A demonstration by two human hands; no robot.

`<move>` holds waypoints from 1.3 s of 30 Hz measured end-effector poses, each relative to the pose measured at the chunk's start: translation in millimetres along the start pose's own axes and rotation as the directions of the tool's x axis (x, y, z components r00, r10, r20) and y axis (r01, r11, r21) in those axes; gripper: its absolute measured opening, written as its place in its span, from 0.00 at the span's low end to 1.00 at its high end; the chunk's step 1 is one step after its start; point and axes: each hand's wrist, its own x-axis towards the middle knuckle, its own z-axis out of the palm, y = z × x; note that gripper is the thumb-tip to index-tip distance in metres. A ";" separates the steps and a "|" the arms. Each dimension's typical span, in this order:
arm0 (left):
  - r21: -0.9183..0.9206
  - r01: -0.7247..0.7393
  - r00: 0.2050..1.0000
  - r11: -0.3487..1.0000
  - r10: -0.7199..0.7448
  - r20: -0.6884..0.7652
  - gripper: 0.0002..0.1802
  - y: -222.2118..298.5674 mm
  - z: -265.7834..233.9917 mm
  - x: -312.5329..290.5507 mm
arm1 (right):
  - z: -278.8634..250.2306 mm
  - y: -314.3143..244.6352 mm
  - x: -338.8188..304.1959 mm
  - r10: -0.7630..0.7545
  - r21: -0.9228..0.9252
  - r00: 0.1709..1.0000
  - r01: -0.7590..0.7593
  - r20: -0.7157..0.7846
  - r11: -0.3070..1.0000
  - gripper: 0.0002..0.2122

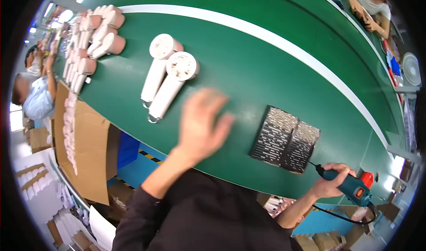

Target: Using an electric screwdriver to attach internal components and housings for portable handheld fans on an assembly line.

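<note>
My right hand is wrapped round a teal electric screwdriver with an orange switch and a black cord. The tool's tip points at the near right corner of a black screw tray, which is filled with rows of small screws. My left hand, smeared by motion, hovers over the green table with its thumb and fingers apart and nothing in them. Just beyond it lie two white hair-dryer-shaped housings, one housing partly overlapping the other housing. Each has a round head and a small metal ring at its handle end.
More pink and white housings are heaped on the green table at the far left. A white stripe crosses the tabletop. Cardboard stands by the near left edge. A red object sits beside the screwdriver. Other people work left and far right.
</note>
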 end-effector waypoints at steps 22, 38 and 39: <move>-0.630 0.683 0.687 0.370 -0.618 0.381 0.20 -33.5 -45.4 -5.7 | 138.4 -42.8 -41.4 0.034 0.410 0.937 -0.185 0.348 0.893 0.12; -0.706 0.569 0.607 -0.422 -0.365 0.706 0.27 -19.2 -9.3 -9.4 | 143.2 -34.9 -45.3 0.067 0.371 0.923 -0.218 0.379 0.903 0.13; -0.724 0.563 0.610 -0.398 -0.392 0.689 0.27 -18.6 -11.8 -7.1 | 142.6 -34.5 -46.1 0.076 0.376 0.916 -0.236 0.393 0.896 0.13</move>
